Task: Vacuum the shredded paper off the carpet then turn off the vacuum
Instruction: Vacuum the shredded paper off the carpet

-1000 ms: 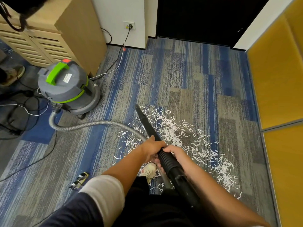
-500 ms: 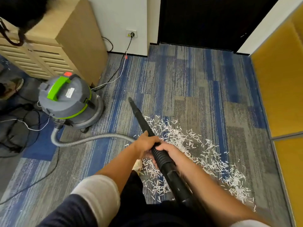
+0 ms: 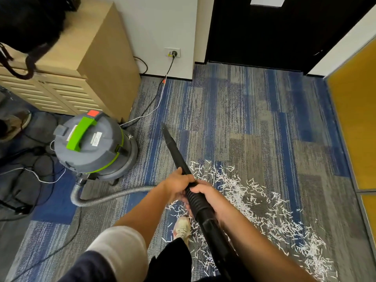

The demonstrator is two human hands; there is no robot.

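- The left hand [image 3: 177,185] is wrapped around the black tube [image 3: 173,147] and grips it tight.
- The right hand [image 3: 207,197] grips the same tube just behind the left hand, on the bumpy part. The two hands touch each other.
- The tube is long and thin. It points away from the person, toward the far left.
- Its tip is over bare carpet [image 3: 234,119], past the far edge of the paper. I cannot tell if the tip touches the floor.
- The shredded paper [image 3: 254,200] lies in a wide white band on the carpet. It runs from under the hands out to the near right.
- Some bits lie around the person's shoe [image 3: 182,225], which is under the arms.
- The vacuum [image 3: 95,147] stands on the left, near the tube's tip. It is round and grey, with a green handle [image 3: 81,135] and a red button [image 3: 93,113] on top.
- A grey hose [image 3: 114,197] comes out low on the vacuum and curves along the floor toward the hands.
- A cord [image 3: 160,94] runs along the carpet to a wall socket [image 3: 172,52] on the far wall.
- A wooden cabinet [image 3: 97,58] stands just behind the vacuum.
- A yellow panel [image 3: 356,119] is on the right, and a dark door [image 3: 264,27] is at the far side.
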